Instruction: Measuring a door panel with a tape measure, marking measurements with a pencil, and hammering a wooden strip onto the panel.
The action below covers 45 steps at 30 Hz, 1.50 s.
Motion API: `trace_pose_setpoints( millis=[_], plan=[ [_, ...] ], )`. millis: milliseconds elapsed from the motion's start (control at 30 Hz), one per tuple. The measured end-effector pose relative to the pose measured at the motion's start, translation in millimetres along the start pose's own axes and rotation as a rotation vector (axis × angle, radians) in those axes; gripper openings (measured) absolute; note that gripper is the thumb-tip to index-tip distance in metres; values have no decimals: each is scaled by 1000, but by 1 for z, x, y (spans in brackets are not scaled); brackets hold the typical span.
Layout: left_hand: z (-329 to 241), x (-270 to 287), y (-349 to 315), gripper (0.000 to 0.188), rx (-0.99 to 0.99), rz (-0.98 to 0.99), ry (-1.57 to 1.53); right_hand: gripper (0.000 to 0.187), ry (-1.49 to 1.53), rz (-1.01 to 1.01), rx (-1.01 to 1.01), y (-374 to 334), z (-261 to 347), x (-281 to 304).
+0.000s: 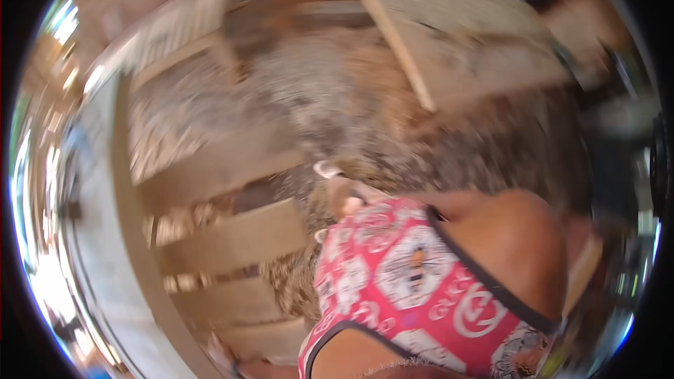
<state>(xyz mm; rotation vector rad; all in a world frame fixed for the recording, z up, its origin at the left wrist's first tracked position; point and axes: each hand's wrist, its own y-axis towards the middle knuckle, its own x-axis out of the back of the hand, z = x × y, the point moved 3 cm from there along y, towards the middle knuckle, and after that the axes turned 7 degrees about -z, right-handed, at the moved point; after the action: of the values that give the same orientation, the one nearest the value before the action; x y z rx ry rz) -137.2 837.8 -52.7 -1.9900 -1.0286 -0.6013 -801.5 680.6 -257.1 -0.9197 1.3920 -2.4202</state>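
Rough, littered ground [302, 91] | flat wooden slats [232, 235] | left hand [222, 353] blurred, right unclear: can't tell either grip

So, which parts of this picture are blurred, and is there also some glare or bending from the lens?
All in the head view: wooden slats and ground smeared, probably by motion; pink patterned top clearer; strong white glare along the left rim; long beam at left bowed by the fisheye lens.
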Motion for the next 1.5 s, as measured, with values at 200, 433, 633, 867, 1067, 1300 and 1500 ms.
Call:
trace_pose_setpoints(
  millis=[200,433,633,867,1067,1300,1500],
  plan=[
    [-39,-42,2,33,364,71,-123,39,199,-26,-112,25,13,26],
    [-190,-174,17,43,181,66,94,25,-162,-4,106,154,28,121],
    [-299,-275,20,34,205,48,78,22,-55,-643,344,202,76,320],
    [-369,-303,105,34,-140,107,180,51,319,-770,-214,174,4,455],
    [-304,-188,167,36,-435,-415,710,49,205,-724,-37,235,33,448],
    [-286,-142,147,34,-267,-587,404,45,-132,-880,-195,283,52,508],
    [-290,-131,213,34,-336,-583,538,43,-7,-1097,213,260,64,468]
  ],
)
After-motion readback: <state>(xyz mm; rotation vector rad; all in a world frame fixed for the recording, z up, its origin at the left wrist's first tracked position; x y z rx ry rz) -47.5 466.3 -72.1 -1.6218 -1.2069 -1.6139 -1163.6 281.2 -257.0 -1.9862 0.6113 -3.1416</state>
